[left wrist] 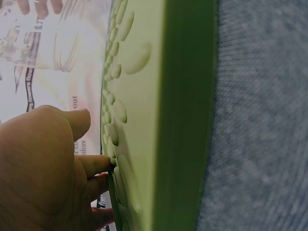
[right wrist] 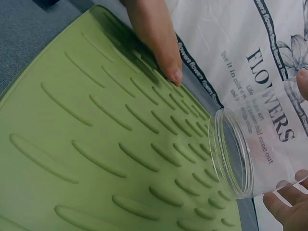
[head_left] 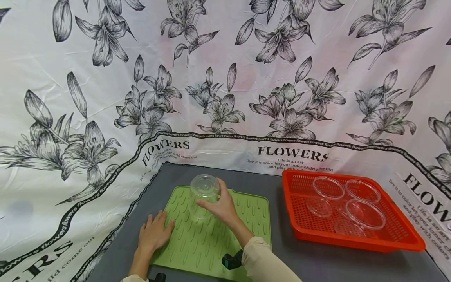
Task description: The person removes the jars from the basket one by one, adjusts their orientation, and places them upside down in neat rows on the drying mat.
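Observation:
My right hand (head_left: 223,205) grips a clear plastic jar (head_left: 203,196) over the far left part of a green ridged drying mat (head_left: 215,243). The jar is held mouth down; its threaded rim (right wrist: 232,153) faces the mat in the right wrist view. Whether that rim touches the mat, I cannot tell. At the mat's left edge lies my left hand (head_left: 153,233), fingers extended and holding nothing. Its fingertips meet the mat edge in the left wrist view, where the thumb (left wrist: 79,122) stands apart from them.
A red plastic basket (head_left: 294,223) stands to the right of the mat with three clear jars in it, mouths up. Everything sits on a grey tabletop (head_left: 282,258). A white flower-printed curtain (head_left: 225,156) rises along the back and both sides.

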A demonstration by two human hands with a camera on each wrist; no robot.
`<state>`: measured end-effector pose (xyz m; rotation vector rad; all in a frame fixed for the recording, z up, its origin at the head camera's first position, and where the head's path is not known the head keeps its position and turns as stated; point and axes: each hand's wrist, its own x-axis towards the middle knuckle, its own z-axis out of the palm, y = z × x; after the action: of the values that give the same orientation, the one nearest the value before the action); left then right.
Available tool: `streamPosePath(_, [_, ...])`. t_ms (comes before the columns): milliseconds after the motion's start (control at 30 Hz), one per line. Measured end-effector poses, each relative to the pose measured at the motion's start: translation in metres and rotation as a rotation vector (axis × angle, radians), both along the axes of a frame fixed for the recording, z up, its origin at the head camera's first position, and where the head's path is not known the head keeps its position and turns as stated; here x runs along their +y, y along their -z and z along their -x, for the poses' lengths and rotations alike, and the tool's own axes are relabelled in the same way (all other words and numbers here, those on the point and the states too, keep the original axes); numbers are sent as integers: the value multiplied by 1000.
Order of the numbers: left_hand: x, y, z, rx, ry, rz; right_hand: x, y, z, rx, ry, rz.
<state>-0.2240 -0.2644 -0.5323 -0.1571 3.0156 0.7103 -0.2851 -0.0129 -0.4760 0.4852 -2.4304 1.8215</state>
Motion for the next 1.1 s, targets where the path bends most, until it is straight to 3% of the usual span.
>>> streamPosePath(833, [2,1,5,-19,-4,7,-10,-4,6,33,-32,-25])
streamPosePath(1100, [2,1,3,-21,-14,13,-22,-6,6,2,-37,-38])
